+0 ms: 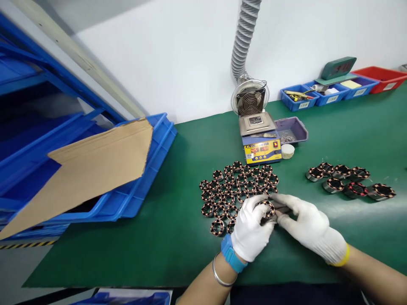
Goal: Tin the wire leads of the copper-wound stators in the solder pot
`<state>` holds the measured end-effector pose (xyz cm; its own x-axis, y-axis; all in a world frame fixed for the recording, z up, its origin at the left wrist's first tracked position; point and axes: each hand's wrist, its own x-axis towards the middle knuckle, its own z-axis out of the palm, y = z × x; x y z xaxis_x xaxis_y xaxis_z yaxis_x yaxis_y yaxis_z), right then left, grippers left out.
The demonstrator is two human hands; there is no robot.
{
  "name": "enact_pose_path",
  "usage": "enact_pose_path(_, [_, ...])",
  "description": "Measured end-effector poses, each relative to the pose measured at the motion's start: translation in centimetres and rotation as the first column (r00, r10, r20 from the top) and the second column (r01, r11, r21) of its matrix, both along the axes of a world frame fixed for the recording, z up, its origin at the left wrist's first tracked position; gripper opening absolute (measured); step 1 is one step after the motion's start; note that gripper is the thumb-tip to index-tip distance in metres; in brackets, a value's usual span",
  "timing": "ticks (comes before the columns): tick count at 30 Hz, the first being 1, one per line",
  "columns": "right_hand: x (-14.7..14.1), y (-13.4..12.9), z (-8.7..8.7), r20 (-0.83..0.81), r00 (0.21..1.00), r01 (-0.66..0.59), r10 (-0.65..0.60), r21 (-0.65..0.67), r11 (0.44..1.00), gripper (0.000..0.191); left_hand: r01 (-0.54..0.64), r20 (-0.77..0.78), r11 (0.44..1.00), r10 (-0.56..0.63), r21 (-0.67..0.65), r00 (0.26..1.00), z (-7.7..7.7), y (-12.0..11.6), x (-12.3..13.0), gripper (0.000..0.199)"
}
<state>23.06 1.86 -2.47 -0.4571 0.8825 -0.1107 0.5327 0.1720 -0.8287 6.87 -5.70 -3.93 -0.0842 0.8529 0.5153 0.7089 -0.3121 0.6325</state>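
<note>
My left hand [252, 228], in a white glove, grips a ring-shaped copper-wound core [269, 210] at the front of the bench. Close on its right, my right hand [307, 224], also gloved, has its thumb and fingers closed on a thin dark tool [282, 207] that meets the core. What kind of tool it is cannot be made out. A dense group of similar cores [219, 211] stands behind and to the left of my hands. Farther right, several more cores [333, 185] stand on the green bench, one with red on it.
A yellow and blue heater unit [262, 152] sits behind the cores, below a fan and grey duct [244, 38]. Beside it are a purple tray [300, 127] and a round white pad [288, 151]. Blue crates with cardboard [111, 159] stand left; small bins [299, 103] line the wall.
</note>
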Motion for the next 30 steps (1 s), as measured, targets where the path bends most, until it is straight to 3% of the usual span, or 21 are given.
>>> enact_pose_path(2, [0.3,0.2,0.2,0.006,1.000,0.015,-0.015,0.036,0.999,0.047,0.028,-0.014,1.000,-0.028,0.007,1.000,-0.1,-0.1,0.1,0.024])
enact_pose_path(7, [1.4,1.4,0.8,-0.240,0.956,0.138,-0.170,-0.145,0.980,0.052,0.027,-0.031,1.000,-0.026,0.016,0.999,-0.2,-0.2,0.1,0.025])
enact_pose_path(9, [1.5,1.5,0.9,-0.230,0.967,0.077,-0.113,-0.161,0.984,0.047,0.018,-0.049,1.000,-0.017,0.023,0.999,-0.2,-0.2,0.1,0.024])
enact_pose_path(12, [1.3,1.4,1.0,-0.118,0.984,-0.151,0.135,-0.135,0.979,0.028,0.017,-0.081,0.999,-0.014,0.033,0.997,0.0,-0.2,0.3,0.022])
enact_pose_path(14, [1.4,1.6,1.1,-0.078,0.973,-0.224,0.215,-0.127,0.966,0.027,0.019,-0.080,0.999,-0.015,0.044,0.997,0.2,-0.3,0.3,0.021])
enact_pose_path(19, [1.9,2.6,1.2,-0.201,0.979,-0.083,0.035,-0.232,0.969,0.041,-0.035,0.050,0.996,0.031,0.079,0.998,0.4,-0.5,0.3,0.030])
enact_pose_path(24, [-0.3,1.0,0.9,-0.423,0.902,-0.274,0.083,-0.414,0.868,0.060,-0.103,0.048,0.994,0.100,0.046,0.994,0.1,-0.5,0.6,0.050])
enact_pose_path(27, [-1.1,0.0,0.3,-0.409,0.912,-0.154,-0.029,-0.406,0.901,0.062,-0.127,0.050,0.992,0.126,0.027,0.991,-0.5,-0.3,0.6,0.064])
enact_pose_path(30, [-0.7,-0.3,-0.8,-0.249,0.965,0.027,-0.075,-0.192,0.981,0.058,-0.080,0.114,0.996,0.083,-0.028,0.990,-0.9,0.1,0.4,0.060])
